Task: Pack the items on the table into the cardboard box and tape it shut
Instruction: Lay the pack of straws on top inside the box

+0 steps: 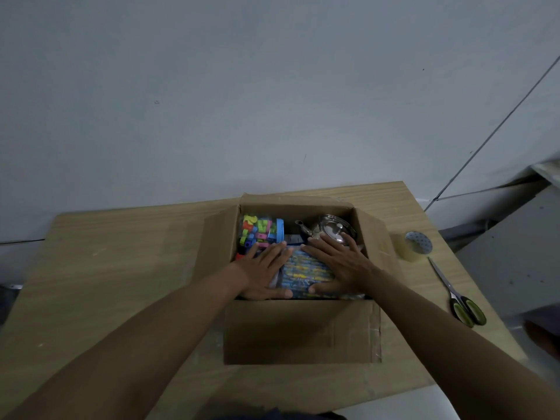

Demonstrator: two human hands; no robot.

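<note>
An open cardboard box [300, 328] is set on the worktop [121, 268]. Inside the box, a blue-and-yellow packet [306, 268] is covered by the left hand [263, 271] and right hand [342, 265], fingers straight. At the box's far end a jar of coloured pieces [260, 231] and a metal kettle [330, 230] are lodged. Right of the box, a tape roll [416, 245] and scissors [460, 298] are laid.

A plain, bare workroom, by the look of it: a blank grey wall [272, 86], a wood-grain table [121, 253] set against it, and packing gear (tape roll [416, 245], scissors [460, 298]) beside an open cardboard box [303, 328].
</note>
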